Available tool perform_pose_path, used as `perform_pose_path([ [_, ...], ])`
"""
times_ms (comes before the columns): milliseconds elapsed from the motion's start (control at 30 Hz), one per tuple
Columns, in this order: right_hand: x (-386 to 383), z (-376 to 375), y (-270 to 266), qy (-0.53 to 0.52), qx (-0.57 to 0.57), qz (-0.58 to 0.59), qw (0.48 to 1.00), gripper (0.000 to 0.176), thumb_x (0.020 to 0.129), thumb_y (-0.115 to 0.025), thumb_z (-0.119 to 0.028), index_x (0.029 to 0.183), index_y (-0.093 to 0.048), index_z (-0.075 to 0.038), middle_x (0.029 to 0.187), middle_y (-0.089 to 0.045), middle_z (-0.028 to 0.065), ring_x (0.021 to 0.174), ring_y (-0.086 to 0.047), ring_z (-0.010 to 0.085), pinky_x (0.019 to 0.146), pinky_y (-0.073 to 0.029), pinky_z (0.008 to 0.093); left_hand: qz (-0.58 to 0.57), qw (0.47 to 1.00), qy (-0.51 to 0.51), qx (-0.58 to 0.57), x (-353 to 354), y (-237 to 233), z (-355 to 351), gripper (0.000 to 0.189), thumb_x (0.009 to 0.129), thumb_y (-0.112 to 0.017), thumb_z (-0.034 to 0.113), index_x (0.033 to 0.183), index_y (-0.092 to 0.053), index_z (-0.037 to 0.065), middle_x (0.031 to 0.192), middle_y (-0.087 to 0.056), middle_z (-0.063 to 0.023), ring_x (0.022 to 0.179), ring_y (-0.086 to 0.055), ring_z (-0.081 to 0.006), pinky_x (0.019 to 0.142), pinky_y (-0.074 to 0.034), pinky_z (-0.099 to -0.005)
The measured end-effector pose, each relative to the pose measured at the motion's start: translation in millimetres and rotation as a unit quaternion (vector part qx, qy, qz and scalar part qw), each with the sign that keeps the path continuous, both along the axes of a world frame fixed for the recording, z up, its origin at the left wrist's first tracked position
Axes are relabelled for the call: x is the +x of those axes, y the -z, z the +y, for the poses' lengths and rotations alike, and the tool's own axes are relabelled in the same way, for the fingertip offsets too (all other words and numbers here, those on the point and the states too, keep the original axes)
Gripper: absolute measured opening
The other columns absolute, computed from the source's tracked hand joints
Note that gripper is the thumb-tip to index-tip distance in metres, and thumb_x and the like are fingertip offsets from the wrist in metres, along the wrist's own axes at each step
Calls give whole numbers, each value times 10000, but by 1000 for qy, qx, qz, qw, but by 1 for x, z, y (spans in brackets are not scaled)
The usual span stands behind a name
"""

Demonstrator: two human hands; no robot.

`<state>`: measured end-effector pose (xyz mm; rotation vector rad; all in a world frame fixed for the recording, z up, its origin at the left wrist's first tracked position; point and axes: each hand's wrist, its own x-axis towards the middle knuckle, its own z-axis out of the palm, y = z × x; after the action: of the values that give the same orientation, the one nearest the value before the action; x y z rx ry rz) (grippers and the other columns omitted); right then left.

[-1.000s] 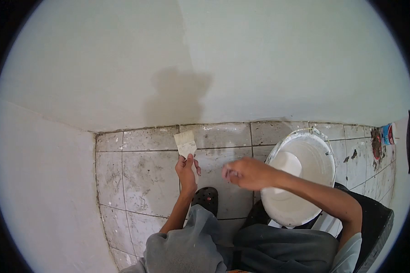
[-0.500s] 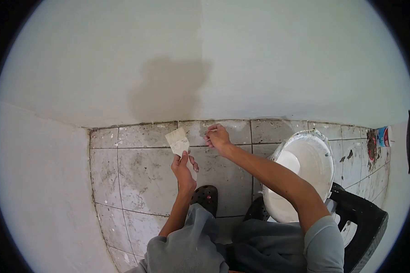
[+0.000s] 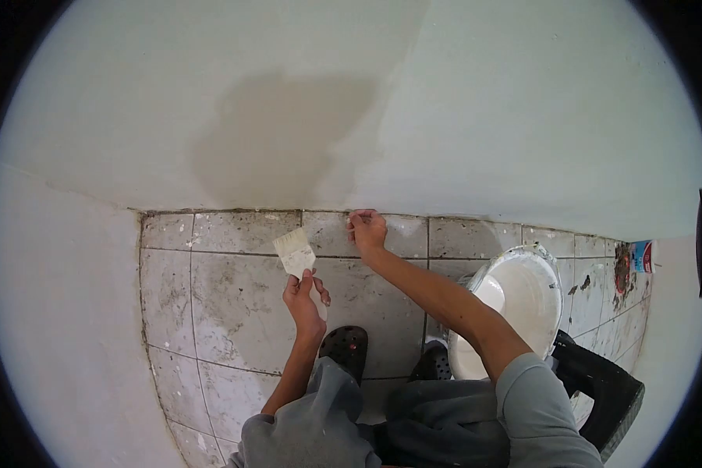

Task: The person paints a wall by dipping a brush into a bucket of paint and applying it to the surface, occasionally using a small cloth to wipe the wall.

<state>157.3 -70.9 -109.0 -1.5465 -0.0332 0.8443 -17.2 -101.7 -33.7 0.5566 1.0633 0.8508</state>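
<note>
A flat paintbrush (image 3: 295,251) with pale bristles and a whitish handle is in my left hand (image 3: 304,303). My fingers are wrapped round its handle, and the bristles point up and away from me. To the right of the brush, my right hand (image 3: 369,232) is close to the foot of the wall (image 3: 476,148). Its fingers are curled in a pinch, and whatever may be between them is too small to make out. Beside my right forearm stands a white bucket (image 3: 555,273) holding white paint (image 3: 532,308).
Paint-spattered grey floor tiles (image 3: 249,304) run along the wall. At the lower right, a black stool-like object (image 3: 593,382) stands by the bucket. A small blue, white and red container (image 3: 642,256) lies at the far right near dark debris (image 3: 622,269). My shoes (image 3: 345,347) are below my hands.
The view has shifted slightly. My right hand has turned and moved a little nearer the wall's foot, its fingers still curled. The brush stays in my left hand, tilted slightly more leftward.
</note>
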Motion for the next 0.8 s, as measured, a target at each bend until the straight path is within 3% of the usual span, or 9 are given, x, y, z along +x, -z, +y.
perform_pose_path([
  [167, 0, 11, -9, 13, -10, 35, 999, 122, 856, -670, -62, 825, -590, 25, 695, -646, 96, 527, -605, 138, 397, -487, 270, -1, 1000, -6, -18, -2, 2, 3, 212, 963, -552, 177, 1019, -546, -28, 645, -502, -47, 445, -444, -147, 422, -356, -284],
  [267, 1, 15, -11, 37, -33, 14, 999, 123, 855, -669, -53, 838, -593, 42, 690, -656, 110, 510, -608, 148, 388, -477, 273, 6, 1000, -10, -19, 0, 0, 3, 208, 962, -553, 173, 1017, -549, -28, 646, -502, -47, 442, -440, -147, 419, -353, -284],
  [367, 2, 16, -9, 39, -4, 29, 999, 145, 866, -673, -103, 850, -595, 19, 699, -663, 115, 413, -512, 131, 367, -404, 265, -4, 1000, -13, -17, -2, 3, 4, 207, 963, -552, 172, 1020, -550, -27, 644, -501, -46, 435, -440, -149, 415, -352, -285],
  [467, 3, 13, -12, 25, 30, 52, 998, 68, 860, -630, -48, 856, -604, 15, 713, -667, 117, 398, -493, 134, 369, -413, 276, 10, 1000, -13, -13, -4, 3, 4, 209, 963, -552, 171, 1025, -547, -28, 644, -503, -46, 433, -441, -150, 415, -353, -285],
  [567, 12, -11, -7, -165, -6, 68, 984, 64, 813, -563, 28, 806, -625, 12, 686, -667, 111, 437, -549, 146, 405, -453, 279, 1, 1000, -16, -16, -6, 1, 3, 212, 965, -547, 170, 1034, -543, -30, 647, -505, -47, 436, -443, -150, 418, -354, -285],
  [667, 14, -42, -13, -482, -85, -79, 869, 119, 741, -538, 26, 759, -653, 3, 644, -662, 103, 536, -634, 161, 456, -492, 278, 5, 1000, -14, -11, -7, -1, 3, 215, 967, -542, 171, 1041, -540, -31, 649, -506, -48, 437, -445, -151, 419, -355, -287],
  [700, 11, -43, -19, -558, -124, -64, 818, 118, 737, -560, 12, 785, -667, 7, 691, -675, 119, 556, -648, 189, 464, -505, 301, 5, 1000, -14, -10, -6, -1, 4, 214, 967, -541, 170, 1041, -540, -31, 650, -506, -48, 437, -444, -151, 419, -355, -288],
  [767, 2, -45, -39, -693, -200, -30, 692, 145, 729, -604, -17, 837, -696, 15, 784, -701, 150, 595, -675, 245, 481, -531, 347, 6, 1000, -12, -8, -6, -2, 2, 212, 967, -540, 168, 1041, -538, -30, 650, -505, -48, 435, -443, -151, 419, -356, -289],
  [800, -3, -46, -58, -744, -206, -164, 614, 158, 723, -629, -42, 857, -703, 1, 830, -705, 150, 652, -685, 254, 508, -541, 364, 5, 1000, -12, -7, -5, -3, 1, 209, 965, -542, 166, 1038, -539, -30, 653, -507, -49, 437, -444, -150, 420, -356, -286],
])
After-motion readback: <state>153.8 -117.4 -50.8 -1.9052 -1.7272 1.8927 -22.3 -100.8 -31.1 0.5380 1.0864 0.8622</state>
